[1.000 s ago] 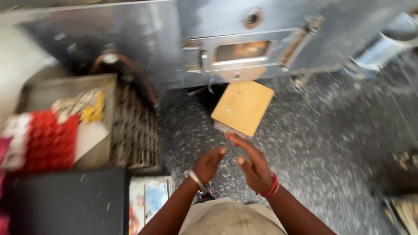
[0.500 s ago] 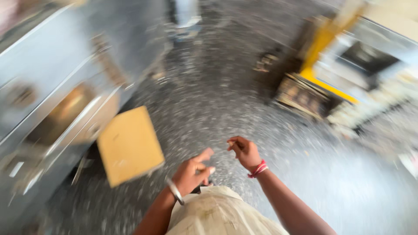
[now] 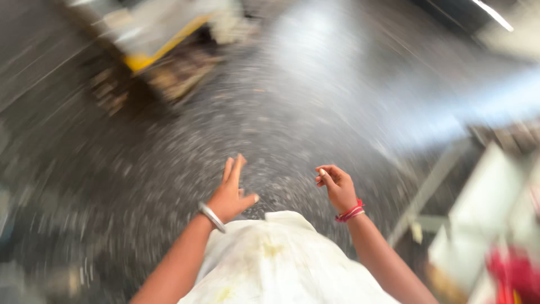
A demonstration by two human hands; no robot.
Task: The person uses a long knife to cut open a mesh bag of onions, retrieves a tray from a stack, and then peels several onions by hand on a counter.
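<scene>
Closest in, a pale stained garment (image 3: pixel 281 264) fills the bottom edge, and both forearms come out from either side of it. Left of its upper hem, the left hand (image 3: pixel 229 194) is spread flat, fingers straight and together, thumb out, holding nothing, a silver bangle (image 3: pixel 212 217) at the wrist. Right of that hem, the right hand (image 3: pixel 336 184) is loosely curled, fingertips pinching a small white object (image 3: pixel 323 173) too blurred to identify; red bands (image 3: pixel 351 213) circle that wrist. Beyond the garment, speckled grey floor (image 3: pixel 270 118) spreads wide and open between and past the hands. Far up-left of it, a blurred yellow-edged machine (image 3: pixel 163 45) sits. Off to its right, pale frames and a red shape (image 3: pixel 514 273) crowd the edge.
</scene>
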